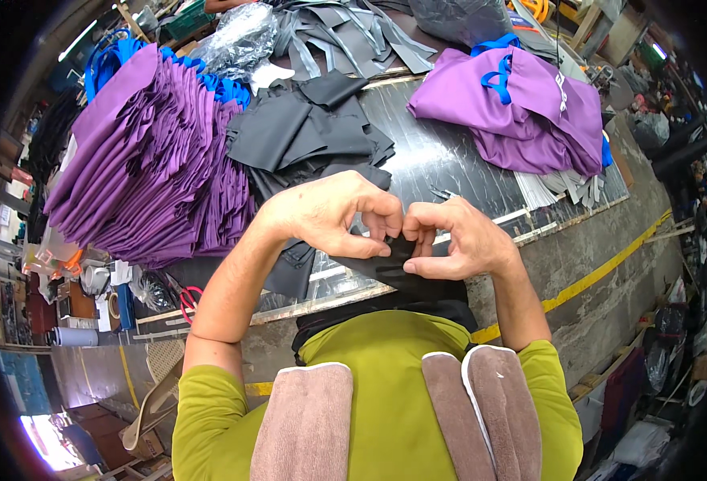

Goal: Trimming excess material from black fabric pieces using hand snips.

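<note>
My left hand [333, 212] and my right hand [454, 236] meet over the near edge of a dark shiny worktable [442, 160]. Both pinch the same piece of black fabric [397, 268], fingertips almost touching, and the cloth hangs down toward my chest. Just beyond my left hand lies a loose heap of black fabric pieces [305, 132].
A tall stack of folded purple bags [149, 160] with blue handles fills the left of the table. Another purple bag pile [522, 104] lies far right. Grey strips [353, 36] and a plastic bag [237, 36] sit at the back. Red-handled scissors [187, 303] lie on a lower shelf.
</note>
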Demonstrator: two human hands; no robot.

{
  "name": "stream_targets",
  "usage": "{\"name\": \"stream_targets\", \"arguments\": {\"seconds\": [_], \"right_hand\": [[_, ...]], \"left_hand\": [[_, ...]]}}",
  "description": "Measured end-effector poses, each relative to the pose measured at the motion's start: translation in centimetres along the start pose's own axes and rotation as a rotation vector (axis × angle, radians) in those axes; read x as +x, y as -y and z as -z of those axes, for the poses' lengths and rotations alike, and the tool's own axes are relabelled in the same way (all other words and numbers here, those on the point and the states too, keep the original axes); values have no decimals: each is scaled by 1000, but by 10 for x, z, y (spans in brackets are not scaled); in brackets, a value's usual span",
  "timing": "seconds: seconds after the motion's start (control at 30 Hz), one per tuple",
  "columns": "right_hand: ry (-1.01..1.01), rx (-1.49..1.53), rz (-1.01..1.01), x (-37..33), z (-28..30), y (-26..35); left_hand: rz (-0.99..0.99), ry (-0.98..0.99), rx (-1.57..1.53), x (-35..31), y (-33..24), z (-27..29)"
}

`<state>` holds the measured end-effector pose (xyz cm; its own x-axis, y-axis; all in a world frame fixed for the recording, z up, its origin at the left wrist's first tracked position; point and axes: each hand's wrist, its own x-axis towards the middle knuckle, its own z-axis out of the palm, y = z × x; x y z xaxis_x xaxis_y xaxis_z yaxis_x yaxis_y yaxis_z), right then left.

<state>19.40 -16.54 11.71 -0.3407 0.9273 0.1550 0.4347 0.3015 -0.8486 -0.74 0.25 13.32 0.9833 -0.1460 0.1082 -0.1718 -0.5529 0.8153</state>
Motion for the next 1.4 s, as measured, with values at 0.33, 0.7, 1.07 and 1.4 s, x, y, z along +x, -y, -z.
{"name": "stream_targets", "arguments": {"seconds": [0.33, 0.7, 1.07, 1.4], "right_hand": [[-154, 97, 22, 11, -4, -23], [-244, 546, -166, 15, 0, -45], [-397, 428, -341, 23, -14, -58], [-395, 68, -352, 23, -21, -57]], "left_hand": [[16, -228, -94, -5, 14, -20], [153, -824, -589, 1, 34, -53], [371, -806, 6, 13, 49, -89], [316, -801, -301, 9, 81, -110]]}}
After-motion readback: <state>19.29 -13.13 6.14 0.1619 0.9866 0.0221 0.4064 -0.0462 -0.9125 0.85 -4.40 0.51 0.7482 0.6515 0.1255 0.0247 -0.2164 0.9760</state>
